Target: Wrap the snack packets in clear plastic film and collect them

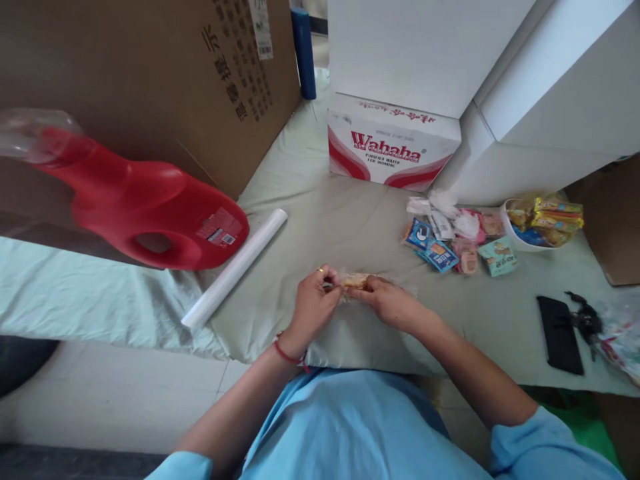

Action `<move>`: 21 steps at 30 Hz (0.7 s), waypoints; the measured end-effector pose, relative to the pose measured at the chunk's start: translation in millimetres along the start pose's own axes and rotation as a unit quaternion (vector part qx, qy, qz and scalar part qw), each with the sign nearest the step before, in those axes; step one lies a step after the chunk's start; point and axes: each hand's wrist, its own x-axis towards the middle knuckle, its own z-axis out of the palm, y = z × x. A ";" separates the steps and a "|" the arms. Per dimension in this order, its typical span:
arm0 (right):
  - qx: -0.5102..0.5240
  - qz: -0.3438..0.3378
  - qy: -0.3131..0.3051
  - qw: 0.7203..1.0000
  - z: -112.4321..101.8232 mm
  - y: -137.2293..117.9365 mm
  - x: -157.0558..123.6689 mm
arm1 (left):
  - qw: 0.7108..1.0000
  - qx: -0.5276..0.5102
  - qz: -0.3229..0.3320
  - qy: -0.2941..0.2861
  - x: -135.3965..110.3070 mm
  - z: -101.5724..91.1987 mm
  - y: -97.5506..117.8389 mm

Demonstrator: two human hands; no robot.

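A yellowish snack in a clear plastic wrapper [355, 281] is between my two hands, just over the cloth-covered table. My left hand [316, 300] is closed, its thumb and fingers pinched at the left end of the wrapper. From the other side my right hand [393, 303] grips the wrapped snack, fingertips pressed on its near side. Part of the clear film spreads out behind the right fingers. What kind of snack it is I cannot make out.
To the left stand a red detergent bottle [160, 207], a white plastic roll [235, 270] and a large cardboard box [165, 80]. A Wahaha carton [393, 147] is at the back. Rightward lie snack packets [437, 253], a white tub [507, 223], a black phone [559, 337] and keys [586, 320].
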 end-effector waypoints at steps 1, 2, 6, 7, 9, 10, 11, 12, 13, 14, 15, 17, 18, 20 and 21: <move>-0.003 0.000 0.006 1.000 2.8 -0.8 -0.8 | 1.000 -0.007 0.009 -0.006 -0.9 9.5 5.5; -0.008 -0.002 0.017 1.000 5.5 -1.4 -2.5 | 0.999 0.000 0.030 -0.017 -1.5 19.6 9.8; 0.023 -0.052 0.070 0.996 10.1 3.6 -21.5 | 0.969 0.156 0.178 -0.064 -7.4 52.4 13.2; 0.045 -0.064 0.078 0.994 9.5 7.5 -28.5 | 0.956 0.202 0.202 -0.066 -10.5 56.6 10.9; 0.086 -0.041 0.115 0.989 7.9 17.9 -42.2 | 0.933 0.274 0.224 -0.064 -17.5 60.5 4.4; 0.091 0.001 0.158 0.983 7.6 23.4 -47.6 | 0.923 0.300 0.231 -0.066 -20.7 61.0 0.9; 0.081 0.058 0.213 0.972 8.1 28.5 -51.5 | 0.914 0.319 0.239 -0.069 -23.3 61.1 -2.5; 0.057 0.118 0.269 0.954 9.4 32.8 -53.6 | 0.906 0.334 0.248 -0.073 -25.3 61.0 -5.6; 0.024 0.172 0.315 0.933 11.3 36.0 -53.9 | 0.900 0.345 0.255 -0.075 -26.6 61.0 -8.2; -0.008 0.209 0.342 0.916 13.5 38.2 -52.9 | 0.896 0.353 0.260 -0.076 -27.4 61.3 -10.4; -0.031 0.228 0.349 0.908 15.6 39.6 -51.1 | 0.893 0.358 0.263 -0.075 -27.8 61.6 -12.0; -0.036 0.227 0.330 0.916 17.7 40.8 -47.5 | 0.891 0.363 0.265 -0.071 -28.2 62.1 -13.9; -0.020 0.217 0.322 0.921 16.9 41.4 -46.5 | 0.889 0.365 0.267 -0.069 -28.4 62.1 -14.5; 0.049 0.201 0.313 0.927 11.2 43.1 -46.0 | 0.884 0.372 0.273 -0.069 -29.3 61.1 -15.1; 0.099 0.204 0.302 0.926 6.5 43.8 -45.5 | 0.881 0.377 0.277 -0.069 -29.9 60.3 -15.4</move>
